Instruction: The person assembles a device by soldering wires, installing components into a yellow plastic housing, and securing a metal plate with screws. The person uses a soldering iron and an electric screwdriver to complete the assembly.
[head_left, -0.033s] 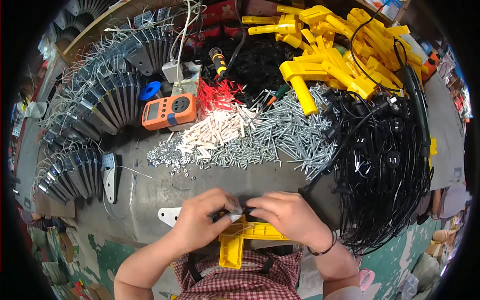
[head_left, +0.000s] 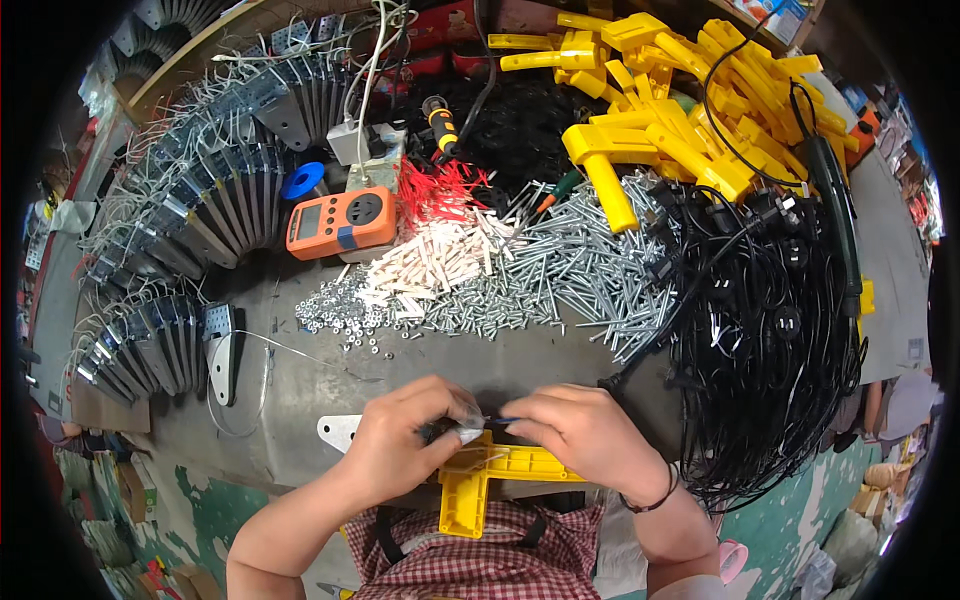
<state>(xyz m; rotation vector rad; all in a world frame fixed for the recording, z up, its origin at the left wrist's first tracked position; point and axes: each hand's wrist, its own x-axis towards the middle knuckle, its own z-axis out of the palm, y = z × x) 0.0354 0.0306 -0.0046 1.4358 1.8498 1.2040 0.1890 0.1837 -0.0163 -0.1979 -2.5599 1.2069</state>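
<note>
My left hand [head_left: 415, 430] is closed, thumb and fingers pinched round a small greyish piece that they largely hide. From under it a flat pale metal plate [head_left: 338, 432] with holes sticks out to the left. My right hand [head_left: 578, 428] pinches the end of a thin dark wire [head_left: 497, 420], which spans the short gap between both hands. Just below them, at the bench's near edge, lies an open yellow plastic housing half [head_left: 463, 508] with a ribbed arm reaching right beneath my right hand.
Beyond my hands lie heaps of nuts [head_left: 340, 312], pale sticks [head_left: 440, 258] and long screws [head_left: 600, 270]. An orange meter [head_left: 340, 222] stands behind. Wired metal plates [head_left: 150, 345] line the left. Black corded plugs [head_left: 770, 370] fill the right, with yellow housings [head_left: 690, 120] piled at the back.
My right hand has shifted slightly right, away from the left, so more of the thin wire shows between them. My left hand and the yellow housing stay in place.
</note>
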